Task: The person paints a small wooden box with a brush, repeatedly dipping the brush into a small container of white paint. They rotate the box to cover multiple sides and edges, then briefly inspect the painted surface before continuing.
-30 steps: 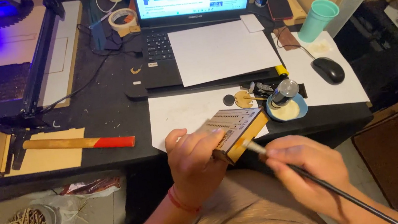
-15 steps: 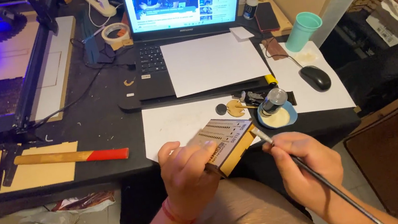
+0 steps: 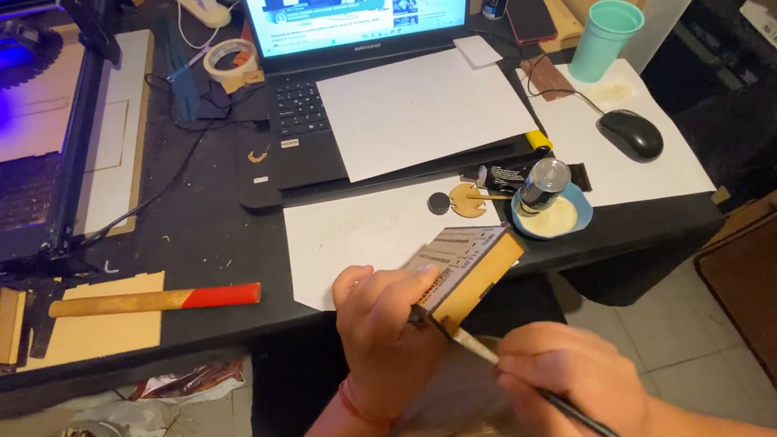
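Left hand (image 3: pixel 388 332) grips wooden piece (image 3: pixel 466 270); right hand (image 3: pixel 568 389) holds brush (image 3: pixel 484 350) touching its underside.

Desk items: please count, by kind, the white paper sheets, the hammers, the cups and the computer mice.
White paper sheets: 3, one on the laptop, one at the desk edge, one under the mouse
Hammer: 1
Turquoise cup: 1
Black mouse: 1
Total: 6

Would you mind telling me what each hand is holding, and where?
Left hand grips the slotted wooden piece by its near end; right hand holds a thin brush mid-handle.
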